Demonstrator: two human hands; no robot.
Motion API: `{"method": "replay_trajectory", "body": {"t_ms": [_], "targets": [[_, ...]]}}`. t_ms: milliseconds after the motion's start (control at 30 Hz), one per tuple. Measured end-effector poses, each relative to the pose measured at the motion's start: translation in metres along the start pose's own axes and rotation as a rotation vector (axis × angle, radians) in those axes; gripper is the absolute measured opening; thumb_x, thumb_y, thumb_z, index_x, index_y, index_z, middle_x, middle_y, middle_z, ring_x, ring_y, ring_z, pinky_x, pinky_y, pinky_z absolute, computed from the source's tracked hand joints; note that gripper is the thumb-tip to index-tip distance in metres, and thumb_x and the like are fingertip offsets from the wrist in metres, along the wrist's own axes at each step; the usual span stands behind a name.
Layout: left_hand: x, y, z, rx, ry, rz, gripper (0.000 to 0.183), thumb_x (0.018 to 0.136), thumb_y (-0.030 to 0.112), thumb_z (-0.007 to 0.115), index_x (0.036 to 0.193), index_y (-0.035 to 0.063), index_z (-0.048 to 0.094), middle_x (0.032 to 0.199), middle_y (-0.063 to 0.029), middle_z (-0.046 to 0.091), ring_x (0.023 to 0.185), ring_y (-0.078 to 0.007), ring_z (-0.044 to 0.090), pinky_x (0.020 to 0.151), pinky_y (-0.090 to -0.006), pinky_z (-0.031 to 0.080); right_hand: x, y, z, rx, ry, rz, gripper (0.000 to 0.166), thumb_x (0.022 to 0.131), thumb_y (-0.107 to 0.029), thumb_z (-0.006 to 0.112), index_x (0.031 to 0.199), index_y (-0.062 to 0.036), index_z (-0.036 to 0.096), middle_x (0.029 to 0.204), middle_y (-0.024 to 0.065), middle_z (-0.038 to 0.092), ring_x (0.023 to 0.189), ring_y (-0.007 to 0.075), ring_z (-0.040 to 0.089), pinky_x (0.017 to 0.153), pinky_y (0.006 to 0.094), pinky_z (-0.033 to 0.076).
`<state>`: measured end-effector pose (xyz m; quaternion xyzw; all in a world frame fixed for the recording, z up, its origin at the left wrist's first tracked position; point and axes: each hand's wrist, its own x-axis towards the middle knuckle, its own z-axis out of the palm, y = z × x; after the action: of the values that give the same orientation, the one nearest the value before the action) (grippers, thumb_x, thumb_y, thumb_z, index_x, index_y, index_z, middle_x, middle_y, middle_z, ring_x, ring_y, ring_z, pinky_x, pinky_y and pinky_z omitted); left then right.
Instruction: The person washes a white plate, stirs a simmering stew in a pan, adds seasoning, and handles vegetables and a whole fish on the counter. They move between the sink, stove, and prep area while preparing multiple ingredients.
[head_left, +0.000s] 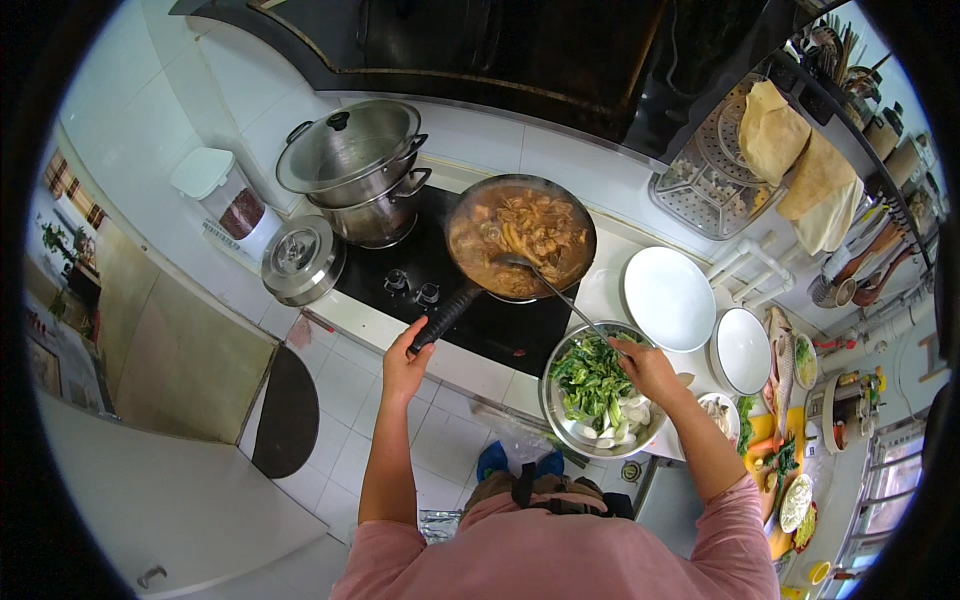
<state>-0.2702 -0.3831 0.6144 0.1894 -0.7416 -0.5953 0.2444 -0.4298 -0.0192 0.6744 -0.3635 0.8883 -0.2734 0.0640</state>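
A wok (456, 255) of brown stewed meat in sauce (525, 229) sits on the right side of the black cooktop (360, 281), steaming lightly. My left hand (406, 364) grips the end of its black handle (454, 315). In my right hand (649, 369) is a long metal cooking utensil (566, 301), whose head rests in the stew, partly covered by sauce. Beneath my right hand stands a steel bowl (551, 405) with chopped green leaves (589, 375) and white stalk pieces (611, 431).
Left of the wok stands a lidded steamer pot (364, 217), beside a loose steel lid (300, 259). Two white bowls (670, 298) (740, 351) are on the right counter, near a whole fish (780, 367) and an orange cutting board (784, 431). A dark range hood (487, 52) hangs above.
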Motion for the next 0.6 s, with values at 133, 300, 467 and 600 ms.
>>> {"method": "replay_trajectory", "body": {"t_ms": [133, 300, 467, 600], "targets": [[-0.005, 0.004, -0.003, 0.037, -0.003, -0.073, 0.047, 0.078, -0.001, 0.063, 0.123, 0.0089, 0.055, 0.09, 0.0019, 0.058, 0.065, -0.0036, 0.043, 0.057, -0.0167, 0.037, -0.013, -0.016, -0.018, 0.109, -0.052, 0.154, 0.036, 0.08, -0.005, 0.056, 0.116, -0.0088, 0.058, 0.088, 0.0186, 0.064, 0.068, 0.0328, 0.061, 0.064, 0.0372, 0.049], [-0.002, -0.006, 0.002, -0.049, 0.021, -0.026, 0.047, 0.077, -0.001, 0.063, 0.122, 0.0091, 0.056, 0.091, 0.0026, 0.059, 0.062, -0.0033, 0.04, 0.056, -0.0167, 0.035, 0.006, -0.005, -0.01, 0.021, 0.08, 0.147, 0.034, 0.08, -0.003, 0.056, 0.113, -0.0067, 0.059, 0.084, 0.019, 0.064, 0.068, 0.0331, 0.061, 0.065, 0.0374, 0.048], [-0.002, 0.004, -0.003, 0.05, -0.009, -0.065, 0.048, 0.077, -0.002, 0.062, 0.123, 0.0098, 0.055, 0.097, 0.0018, 0.06, 0.061, -0.0028, 0.038, 0.054, -0.0166, 0.034, 0.011, 0.0, -0.024, 0.165, 0.123, 0.215, 0.034, 0.08, -0.002, 0.057, 0.114, -0.0053, 0.059, 0.076, 0.0175, 0.063, 0.061, 0.032, 0.059, 0.062, 0.0369, 0.048], [-0.003, -0.001, 0.0, 0.005, 0.019, -0.049, 0.048, 0.077, -0.002, 0.062, 0.123, 0.0104, 0.055, 0.091, 0.0032, 0.058, 0.059, -0.0027, 0.037, 0.053, -0.016, 0.032, 0.003, -0.007, -0.042, 0.037, 0.171, 0.262, 0.034, 0.08, -0.003, 0.058, 0.113, -0.0051, 0.058, 0.077, 0.02, 0.063, 0.065, 0.0331, 0.061, 0.063, 0.0379, 0.048]]}}
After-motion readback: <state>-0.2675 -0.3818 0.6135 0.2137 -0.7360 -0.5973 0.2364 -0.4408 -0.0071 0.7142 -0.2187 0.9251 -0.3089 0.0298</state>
